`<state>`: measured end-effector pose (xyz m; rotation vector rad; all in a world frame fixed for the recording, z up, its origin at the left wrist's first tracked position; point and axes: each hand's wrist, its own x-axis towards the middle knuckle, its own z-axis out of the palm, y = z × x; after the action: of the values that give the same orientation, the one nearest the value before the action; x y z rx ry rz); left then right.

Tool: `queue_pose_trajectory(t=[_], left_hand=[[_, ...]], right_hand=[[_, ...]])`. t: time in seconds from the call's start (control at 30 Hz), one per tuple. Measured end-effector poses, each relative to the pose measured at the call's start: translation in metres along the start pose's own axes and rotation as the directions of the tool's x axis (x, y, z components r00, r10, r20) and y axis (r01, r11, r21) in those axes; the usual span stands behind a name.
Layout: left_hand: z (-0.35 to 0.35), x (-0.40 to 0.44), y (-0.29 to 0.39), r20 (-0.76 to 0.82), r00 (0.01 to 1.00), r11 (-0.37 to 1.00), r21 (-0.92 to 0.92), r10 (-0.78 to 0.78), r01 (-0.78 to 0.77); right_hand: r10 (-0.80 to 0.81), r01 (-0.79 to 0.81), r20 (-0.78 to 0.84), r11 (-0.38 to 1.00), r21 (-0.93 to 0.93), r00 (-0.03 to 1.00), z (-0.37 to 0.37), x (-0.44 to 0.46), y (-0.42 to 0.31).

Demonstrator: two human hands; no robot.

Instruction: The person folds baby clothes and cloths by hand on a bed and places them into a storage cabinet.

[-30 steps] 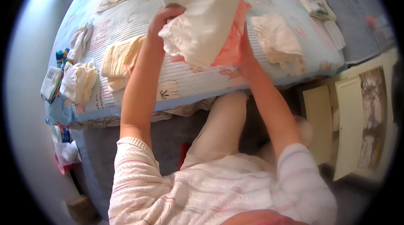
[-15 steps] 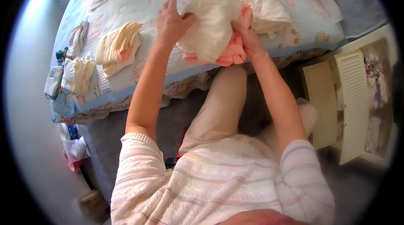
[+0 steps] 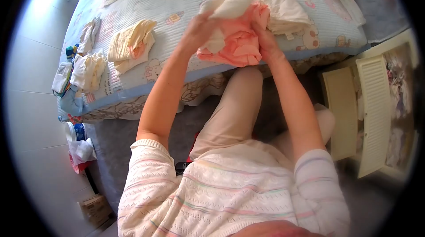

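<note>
A soft pink garment [image 3: 241, 37] lies bunched at the edge of the bed, with a white cloth layer [image 3: 234, 5] folded over its far side. My left hand [image 3: 200, 31], slightly blurred, is closed on the white layer at the left, its fingertips partly hidden by the fabric. My right hand [image 3: 266, 44] grips the garment's right edge, its thumb on the pink cloth and its other fingers mostly out of sight. Just beyond the right hand, a cream folded cloth [image 3: 285, 11] rests on the quilt.
The bed's pale blue quilt [image 3: 172, 55] bears a yellow folded cloth [image 3: 132, 44], small white clothes [image 3: 87, 72] and a barcoded pack [image 3: 62, 77] at left. At right, a cream cabinet door [image 3: 372, 113] stands ajar. My knee [image 3: 245, 82] is against the bed's side.
My left hand has moved right and closed on the white layer. That layer has been drawn back toward the far side, baring more pink cloth. My right hand stays at the right edge.
</note>
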<state>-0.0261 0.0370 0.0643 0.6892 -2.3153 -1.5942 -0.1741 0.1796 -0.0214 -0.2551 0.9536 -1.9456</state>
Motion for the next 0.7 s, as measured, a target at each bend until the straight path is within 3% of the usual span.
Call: queue_pose_trajectory(t=[0.07, 0.1, 0.2, 0.23, 0.33, 0.47, 0.5, 0.53, 0.57, 0.6, 0.7], left_hand=[[-0.013, 0.000, -0.005, 0.069, 0.997, 0.940, -0.341, 0.033, -0.008], [-0.016, 0.001, -0.007, 0.041, 0.998, 0.909, -0.417, 0.050, -0.029], [-0.034, 0.005, -0.009, -0.138, 0.963, 0.743, -0.664, -0.233, 0.084], [-0.044, 0.008, -0.017, -0.128, 0.971, 0.648, -0.761, -0.201, 0.033], [-0.069, 0.002, -0.019, -0.159, 0.972, 0.539, -0.841, -0.171, -0.043], [-0.062, -0.011, 0.004, -0.236, 0.965, 0.802, -0.595, -0.111, -0.053], [-0.052, -0.001, -0.007, -0.228, 0.970, 0.937, -0.348, -0.079, -0.006], [-0.022, -0.006, 0.002, -0.130, 0.989, 0.998, 0.012, 0.066, -0.065], [0.008, -0.011, 0.011, -0.025, 0.977, 0.888, 0.422, 0.214, -0.183], [0.037, -0.015, 0.020, 0.078, 0.934, 0.660, 0.687, 0.350, -0.305], [0.076, -0.029, 0.009, 0.027, 0.874, 0.612, 0.703, 0.485, -0.362]], right_hand=[[0.021, -0.021, 0.002, 1.000, -0.001, 1.000, 0.003, -0.005, -0.003], [0.030, -0.030, 0.004, 1.000, -0.003, 1.000, 0.006, -0.007, -0.005], [0.053, -0.054, 0.031, 0.998, 0.031, 0.998, 0.004, -0.007, -0.006], [0.056, -0.058, 0.050, 0.998, 0.040, 0.997, 0.003, -0.006, -0.005], [0.069, -0.074, 0.095, 0.996, 0.058, 0.993, 0.001, -0.003, -0.006], [0.091, -0.098, 0.127, 0.994, 0.054, 0.988, 0.010, -0.012, -0.014], [0.094, -0.101, 0.137, 0.994, 0.048, 0.986, 0.013, -0.015, -0.016], [0.102, -0.115, 0.146, 0.990, 0.083, 0.984, 0.015, -0.016, -0.017], [0.108, -0.126, 0.156, 0.985, 0.116, 0.982, 0.018, -0.016, -0.019], [0.112, -0.137, 0.164, 0.979, 0.149, 0.980, 0.020, -0.018, -0.022], [-0.129, 0.078, 0.262, 0.977, 0.196, 0.956, 0.045, -0.038, -0.026]])
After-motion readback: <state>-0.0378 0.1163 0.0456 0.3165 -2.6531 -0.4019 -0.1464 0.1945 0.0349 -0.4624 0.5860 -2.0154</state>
